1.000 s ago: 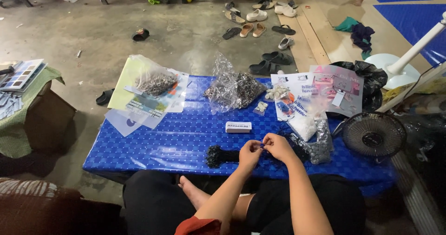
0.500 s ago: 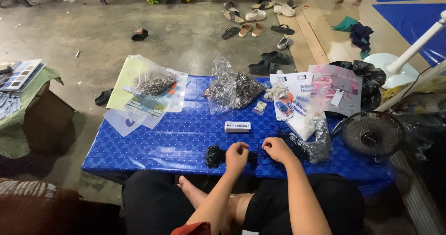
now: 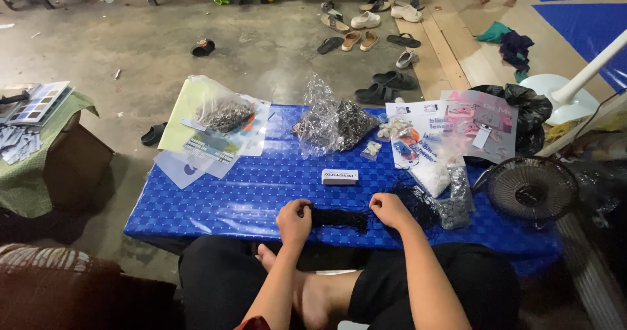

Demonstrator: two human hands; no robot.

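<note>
A black stringy bundle lies on the blue table, close to the front edge, right in front of the person. The left hand is curled up and pinches the left end of the bundle. The right hand is curled too and pinches the right end. The bundle is stretched flat between the two hands. A small white box sits just behind the hands. Farther back is a crinkly clear bag full of small dark bits. Another clear bag rests on papers at the left. A round black fan stands at the right side of the table.
</note>
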